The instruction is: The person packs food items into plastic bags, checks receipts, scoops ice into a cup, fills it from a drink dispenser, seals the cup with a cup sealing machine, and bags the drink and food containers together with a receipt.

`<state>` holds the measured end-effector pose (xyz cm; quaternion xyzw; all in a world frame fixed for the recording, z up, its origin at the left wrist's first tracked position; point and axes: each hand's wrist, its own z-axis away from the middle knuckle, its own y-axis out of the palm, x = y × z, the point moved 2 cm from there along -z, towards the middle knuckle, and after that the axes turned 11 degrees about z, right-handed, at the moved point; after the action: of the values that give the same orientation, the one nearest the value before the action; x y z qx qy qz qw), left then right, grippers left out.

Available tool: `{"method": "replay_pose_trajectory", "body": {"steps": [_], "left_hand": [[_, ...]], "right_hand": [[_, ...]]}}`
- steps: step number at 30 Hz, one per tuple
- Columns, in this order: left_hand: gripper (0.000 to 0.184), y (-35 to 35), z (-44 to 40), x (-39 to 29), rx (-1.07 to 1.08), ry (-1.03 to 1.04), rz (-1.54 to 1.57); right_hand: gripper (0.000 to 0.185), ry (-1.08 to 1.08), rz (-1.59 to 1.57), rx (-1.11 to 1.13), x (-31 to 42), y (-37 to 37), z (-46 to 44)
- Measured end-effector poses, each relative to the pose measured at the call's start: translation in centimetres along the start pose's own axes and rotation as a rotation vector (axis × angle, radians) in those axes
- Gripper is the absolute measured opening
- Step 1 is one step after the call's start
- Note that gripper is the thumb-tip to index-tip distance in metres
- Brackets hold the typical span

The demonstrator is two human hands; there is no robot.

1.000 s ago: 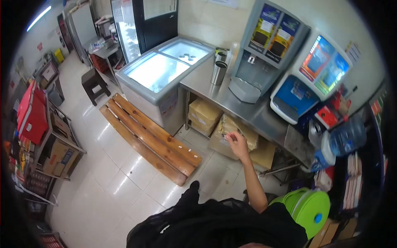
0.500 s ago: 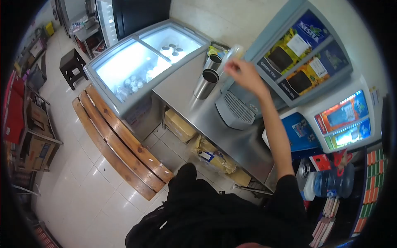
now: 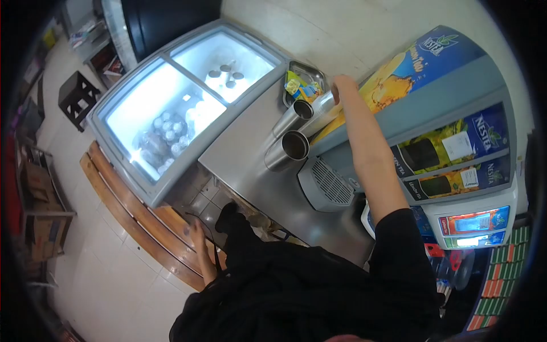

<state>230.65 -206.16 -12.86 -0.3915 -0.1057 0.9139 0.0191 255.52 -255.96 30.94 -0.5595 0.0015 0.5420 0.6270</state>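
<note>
My right hand (image 3: 343,86) reaches over the steel counter (image 3: 236,162) to the top end of a clear plastic cup stack (image 3: 323,114); its fingertips are mostly hidden, so its grip is unclear. Two open steel cylinders, one nearer (image 3: 286,151) and one behind it (image 3: 293,118), stand left of the stack. Low at the left, my left hand (image 3: 196,233) hangs over the wooden bench (image 3: 134,214), its fingers blurred, with a thin dark line beside it.
A lit chest freezer (image 3: 165,57) adjoins the counter. The tea dispenser (image 3: 450,151) and its drip tray (image 3: 326,185) are at the right. A metal tray with packets (image 3: 302,88) lies behind the cylinders. A dark stool (image 3: 77,97) is at the far left.
My view has moved nearer the counter. My right hand has risen from below the counter's edge to the cup stack. My left hand has come into view over the bench.
</note>
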Motion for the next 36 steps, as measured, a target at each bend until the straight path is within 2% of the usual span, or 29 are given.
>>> {"method": "replay_pose_trajectory", "body": {"steps": [1, 3, 5, 8, 11, 12, 13, 14, 15, 16, 17, 18, 19, 20, 22, 23, 24, 25, 26, 28, 30, 32, 33, 34, 35, 36], "left_hand": [[0.037, -0.2, -0.4, -7.0, -0.05, 0.189, 0.095], [0.038, 0.6, -2.1, -17.3, 0.064, 0.389, 0.44], [0.036, 1.8, 1.5, -28.1, 0.133, 0.41, 0.304], [0.04, 6.2, 5.4, -38.0, 0.31, 0.535, 0.352], [0.041, 11.3, 10.2, -44.4, 0.696, 0.614, 0.413], [0.045, 12.8, 12.2, -45.9, 0.846, 0.647, 0.423], [0.05, 13.9, 14.3, -47.5, 0.924, 0.655, 0.508], [0.055, 15.1, 16.7, -48.7, 1.027, 0.651, 0.583], [0.061, 16.6, 18.8, -49.3, 1.156, 0.625, 0.644], [0.077, 17.6, 20.1, -49.3, 1.299, 0.649, 0.823], [0.062, 18.0, 20.8, -48.9, 1.593, 0.654, 1.133], [0.062, 18.1, 22.7, -48.6, 1.648, 0.71, 1.22], [0.062, 18.2, 24.8, -48.2, 1.709, 0.763, 1.307], [0.058, 17.9, 25.6, -47.5, 1.343, 0.962, 0.908], [0.067, 19.6, 27.1, -44.7, 1.354, 1.218, 0.363], [0.072, 22.1, 26.9, -41.3, 1.454, 1.089, 0.319], [0.08, 23.4, 28.7, -38.9, 1.649, 0.976, 0.308], [0.088, 24.6, 30.4, -36.6, 1.826, 0.841, 0.279], [0.098, 24.6, 33.2, -34.2, 2.106, 0.694, 0.3], [0.096, 24.7, 38.3, -28.3, 2.216, 0.411, 0.062], [0.094, 25.9, 43.0, -22.4, 2.282, 0.24, -0.056], [0.091, 26.4, 46.6, -16.1, 2.31, 0.103, -0.154], [0.089, 27.0, 48.2, -13.2, 2.315, 0.053, -0.202], [0.086, 27.4, 49.8, -10.6, 2.317, 0.011, -0.254], [0.084, 27.7, 51.1, -8.2, 2.318, -0.029, -0.282], [0.081, 28.0, 52.4, -6.0, 2.318, -0.065, -0.31]], "right_hand": [[0.044, -0.054, 0.043, 0.009, -0.6, -0.4, -1.3], [0.046, -0.133, 0.116, 0.02, -1.9, -1.4, -3.4], [0.051, -0.117, 0.15, 0.042, -3.6, -4.2, -3.5], [0.06, 0.017, 0.157, 0.076, -6.2, -9.1, -1.8], [0.068, 0.04, 0.096, -0.052, -7.8, -13.6, 2.9], [0.062, -0.123, 0.028, -0.252, -7.8, -14.8, 6.1], [0.057, -0.213, -0.057, -0.584, -7.7, -15.0, 9.8], [0.058, -0.363, -0.358, -0.99, -7.8, -13.3, 12.3], [0.06, -0.405, -0.646, -1.246, -6.6, -11.0, 16.5], [0.057, -0.449, -0.882, -1.08, -5.6, -8.6, 19.3], [0.055, -0.335, -0.963, -1.098, -4.4, -5.9, 22.1], [0.057, -0.382, -1.245, -1.011, -4.1, -2.9, 24.8], [0.058, -0.276, -1.262, -1.104, -3.4, 0.3, 26.4], [0.059, -0.288, -1.347, -0.948, -3.2, 4.1, 27.2], [0.06, -0.201, -1.576, -0.874, -3.2, 10.8, 29.3], [0.061, -0.14, -1.583, -0.777, -4.2, 13.6, 30.7], [0.062, -0.093, -1.606, -0.67, -5.3, 16.6, 32.6], [0.063, -0.025, -1.573, -0.694, -6.3, 19.3, 34.9], [0.063, 0.037, -1.538, -0.713, -7.1, 22.2, 37.4], [0.054, 0.062, -1.434, -0.674, -9.8, 29.0, 42.9], [0.051, 0.348, -1.392, -0.633, -14.1, 37.1, 49.8], [0.051, 0.903, -1.153, -0.398, -19.2, 46.0, 58.4], [0.049, 1.112, -1.078, -0.292, -21.8, 51.0, 62.7], [0.048, 1.4, -0.868, -0.196, -24.2, 56.9, 67.0], [0.05, 1.607, -0.618, -0.201, -26.0, 66.2, 71.1], [0.052, 1.787, -0.605, -0.043, -27.9, 69.4, 74.9]]}}
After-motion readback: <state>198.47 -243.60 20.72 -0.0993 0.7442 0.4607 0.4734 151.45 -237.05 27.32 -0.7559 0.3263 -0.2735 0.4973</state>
